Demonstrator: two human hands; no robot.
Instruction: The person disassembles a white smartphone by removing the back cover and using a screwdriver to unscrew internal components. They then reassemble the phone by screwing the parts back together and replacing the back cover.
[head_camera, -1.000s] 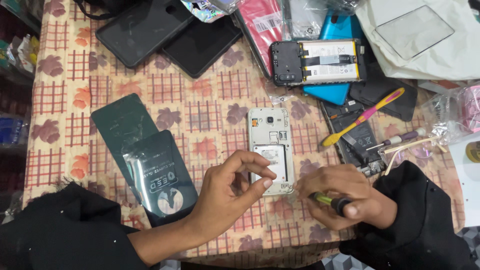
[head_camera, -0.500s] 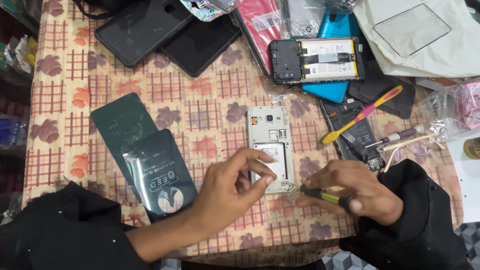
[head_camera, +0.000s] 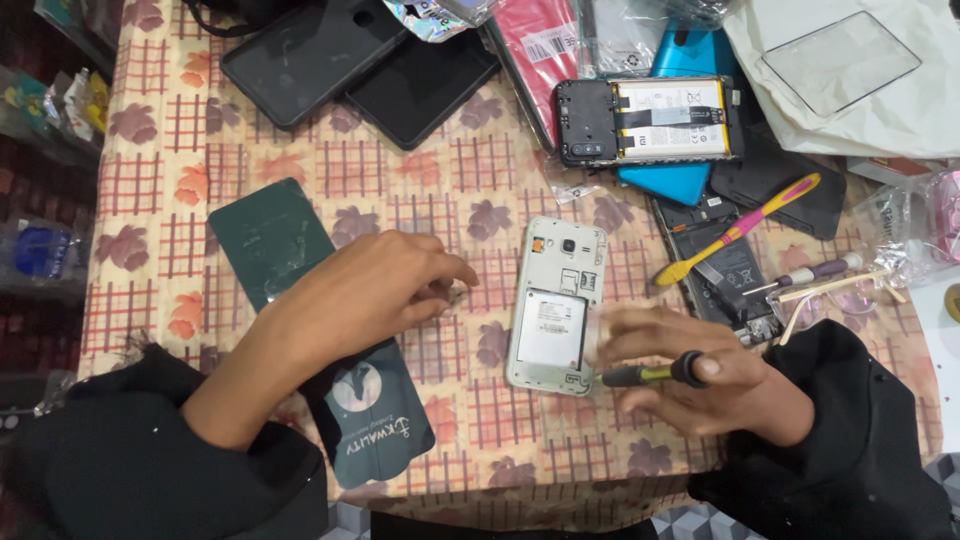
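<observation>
The left hand (head_camera: 370, 290) has lifted off the open white phone (head_camera: 556, 305) and now hovers left of it, fingers loosely curled and empty; the phone lies unheld on the checked surface (head_camera: 180, 150) while the right hand (head_camera: 700, 375) grips a small screwdriver (head_camera: 650, 374) at its lower edge
</observation>
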